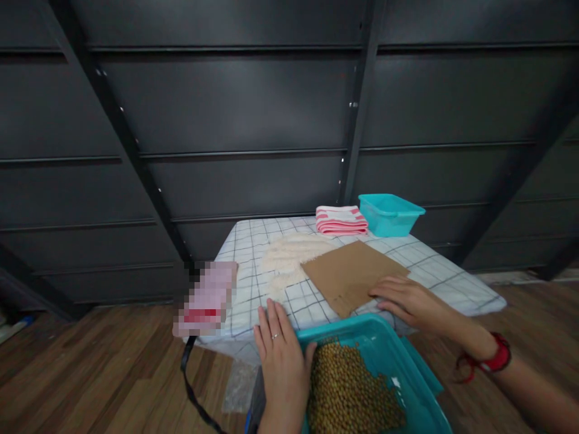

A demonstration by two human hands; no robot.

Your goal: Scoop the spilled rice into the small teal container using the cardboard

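Note:
My left hand [281, 355] is stretched out flat, palm down, with a ring on one finger. Its fingertips reach the near edge of the cloth-covered table [244, 307], and its thumb lies along the left rim of a teal plastic tub [384, 328]. Small brown-green beans or peas [350, 392] fill much of the tub's bottom. My right hand [407, 301], a red band at its wrist, rests with extended fingers on the near right edge of a flat brown cardboard sheet [355, 271]. White powder or fine grains [289, 256] lie spread left of the sheet.
A folded pink-and-white towel [341, 220] and a turquoise plastic basin [389, 215] stand at the table's back right. A blurred-out pink object [210, 295] with a black strap [190, 374] is at the left edge. Dark wall panels [235, 108] rise behind; the floor [131, 361] is wooden.

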